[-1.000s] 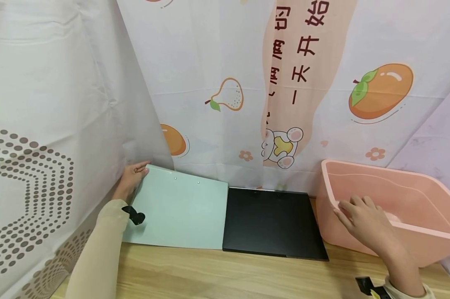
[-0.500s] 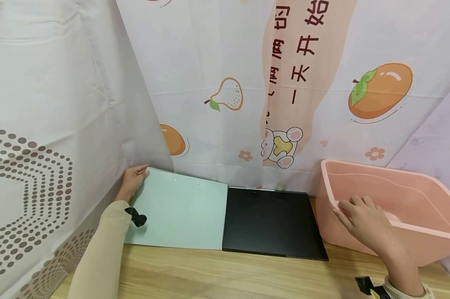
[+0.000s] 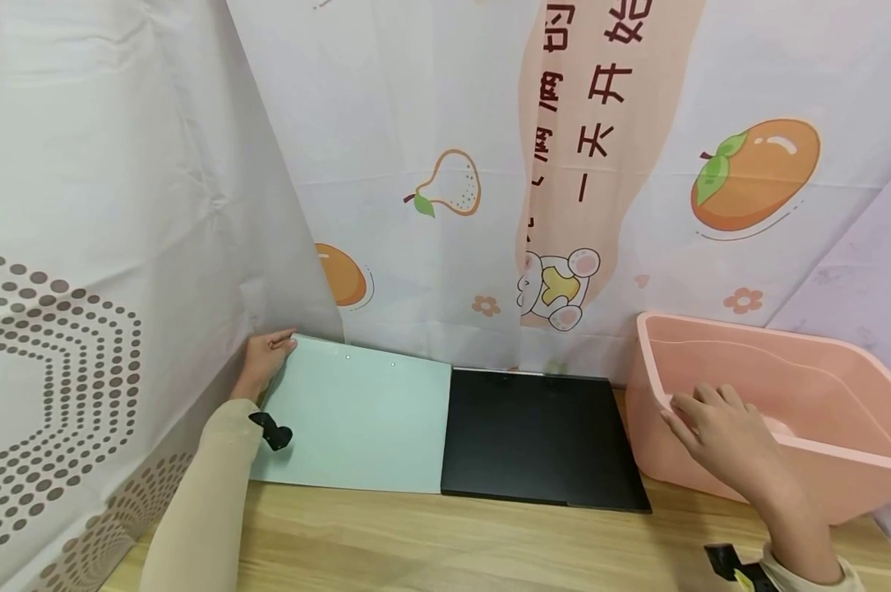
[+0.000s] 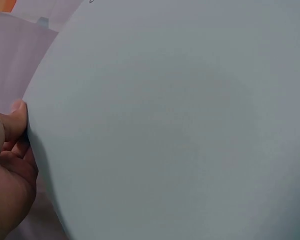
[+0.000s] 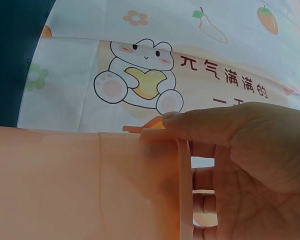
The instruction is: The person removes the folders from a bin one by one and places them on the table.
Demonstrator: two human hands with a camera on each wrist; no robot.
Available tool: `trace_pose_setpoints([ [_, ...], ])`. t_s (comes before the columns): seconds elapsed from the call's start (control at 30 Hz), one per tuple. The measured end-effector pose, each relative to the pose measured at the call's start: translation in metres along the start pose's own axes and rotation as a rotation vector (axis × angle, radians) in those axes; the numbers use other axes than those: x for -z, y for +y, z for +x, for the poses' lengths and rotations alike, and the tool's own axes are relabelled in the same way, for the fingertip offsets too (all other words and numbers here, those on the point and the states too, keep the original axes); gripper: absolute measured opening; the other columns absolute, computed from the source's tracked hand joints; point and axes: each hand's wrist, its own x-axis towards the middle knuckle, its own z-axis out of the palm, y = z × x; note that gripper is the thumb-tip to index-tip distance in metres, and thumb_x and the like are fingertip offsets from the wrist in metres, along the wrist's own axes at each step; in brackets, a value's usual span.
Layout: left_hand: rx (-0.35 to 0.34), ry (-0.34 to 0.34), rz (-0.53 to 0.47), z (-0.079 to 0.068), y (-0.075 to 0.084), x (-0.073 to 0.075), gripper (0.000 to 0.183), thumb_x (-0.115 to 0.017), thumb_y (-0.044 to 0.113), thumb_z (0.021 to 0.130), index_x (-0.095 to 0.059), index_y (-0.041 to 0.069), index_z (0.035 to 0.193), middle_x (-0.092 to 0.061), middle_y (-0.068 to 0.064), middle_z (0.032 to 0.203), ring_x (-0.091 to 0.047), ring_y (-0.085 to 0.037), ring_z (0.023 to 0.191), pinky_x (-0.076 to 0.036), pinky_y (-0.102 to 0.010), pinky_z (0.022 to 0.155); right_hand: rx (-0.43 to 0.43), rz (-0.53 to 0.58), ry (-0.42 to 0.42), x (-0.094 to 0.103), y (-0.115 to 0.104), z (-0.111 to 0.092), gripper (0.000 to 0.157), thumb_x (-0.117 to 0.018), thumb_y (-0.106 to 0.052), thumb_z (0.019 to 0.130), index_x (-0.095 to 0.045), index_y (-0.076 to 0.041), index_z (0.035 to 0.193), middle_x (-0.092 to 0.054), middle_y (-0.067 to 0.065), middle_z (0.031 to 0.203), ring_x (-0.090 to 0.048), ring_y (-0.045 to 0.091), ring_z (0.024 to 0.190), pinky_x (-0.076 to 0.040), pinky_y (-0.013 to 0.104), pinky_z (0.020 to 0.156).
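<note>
A mint-green flat board (image 3: 360, 419) with two small rivets along its far edge lies at the left of the table in the head view. Its left side is raised off the wood. My left hand (image 3: 265, 358) pinches its far left corner, the thumb (image 4: 19, 120) at the edge and the other fingers partly hidden behind. Directly beside it lies a black flat board (image 3: 537, 440); whether the two are joined I cannot tell. My right hand (image 3: 730, 444) grips the near left rim of a pink plastic tub (image 3: 656, 469), with thumb and fingers on opposite sides of the wall.
Printed cloth (image 3: 394, 164) hangs close behind the boards and tub, and another sheet (image 3: 83, 189) stands along the left. The wooden table (image 3: 416, 543) extends in front of the boards. Black straps (image 3: 274, 431) sit on both wrists.
The mint-green board's far left corner has come down slightly and shifted a little right, with my left hand still on it. My right hand and the tub stay put.
</note>
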Motion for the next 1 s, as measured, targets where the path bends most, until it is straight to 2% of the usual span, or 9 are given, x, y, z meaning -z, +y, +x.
trace_pose_setpoints([
  [0.13,0.018,-0.042,0.004,0.001,-0.003,0.001,0.042,-0.048,0.017,0.099,-0.044,0.002,0.138,-0.045,-0.019,0.139,-0.042,-0.030,0.131,-0.038,-0.043,0.105,0.005,-0.001,0.011,0.000,0.000,0.000,0.018,-0.067,-0.024,0.086,-0.067,-0.008,0.095,-0.052,0.007,0.082,-0.045,0.029,0.077,-0.038,0.043,0.055],
  [0.4,0.052,-0.107,-0.002,-0.001,-0.006,0.003,0.045,-0.044,0.016,0.100,-0.036,0.004,0.143,-0.036,-0.019,0.146,-0.034,-0.032,0.135,-0.033,-0.045,0.109,0.003,-0.003,0.015,-0.001,0.000,0.001,0.017,-0.068,-0.023,0.085,-0.067,-0.008,0.093,-0.052,0.007,0.081,-0.045,0.028,0.076,-0.038,0.044,0.054],
  [0.83,0.093,-0.129,-0.022,-0.001,-0.015,0.001,0.047,-0.042,0.018,0.101,-0.032,0.003,0.145,-0.033,-0.018,0.148,-0.030,-0.033,0.137,-0.028,-0.046,0.111,0.009,-0.004,0.012,-0.001,0.000,0.002,0.016,-0.068,-0.023,0.085,-0.067,-0.009,0.093,-0.051,0.006,0.081,-0.043,0.025,0.073,-0.036,0.040,0.052],
  [1.0,0.104,-0.117,-0.012,0.000,-0.018,-0.001,0.048,-0.042,0.020,0.101,-0.033,0.003,0.144,-0.034,-0.018,0.147,-0.030,-0.033,0.138,-0.028,-0.046,0.111,0.013,-0.004,0.030,-0.002,0.001,0.002,0.015,-0.068,-0.023,0.084,-0.066,-0.010,0.091,-0.051,0.005,0.079,-0.043,0.026,0.073,-0.037,0.043,0.052],
])
